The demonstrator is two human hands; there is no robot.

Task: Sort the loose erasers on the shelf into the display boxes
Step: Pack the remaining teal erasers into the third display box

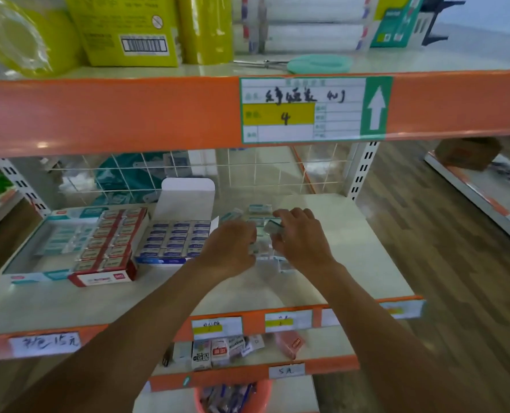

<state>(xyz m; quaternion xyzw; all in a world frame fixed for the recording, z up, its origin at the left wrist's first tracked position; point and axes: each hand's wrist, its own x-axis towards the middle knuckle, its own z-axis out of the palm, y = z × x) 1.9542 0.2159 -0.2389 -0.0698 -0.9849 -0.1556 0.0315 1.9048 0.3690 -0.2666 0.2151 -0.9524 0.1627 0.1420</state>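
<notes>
Head view shows both bare forearms reaching forward and meeting over the middle of a cream shelf board [352,234] with an orange front edge. The left hand [229,247] lies knuckles up, its fingers curled down into a heap of small loose erasers in pale teal-and-white wrappers [259,209]; blur hides whether they grip one. The right hand [303,238] sits just beside it, thumb and forefinger pinched on one grey-white wrapped eraser [273,226] held over the heap. Left of the hands stand three open cardboard display boxes close side by side: a blue box with a raised white lid [173,239] nearest, a red box [107,242], then a teal-and-white box [54,242], each holding rows of erasers. A white wire grid [247,174] backs the shelf, an orange beam [128,114] bearing a green-arrow label card [301,110] crosses above, and brown wood-plank floor [441,234] lies to the right.
</notes>
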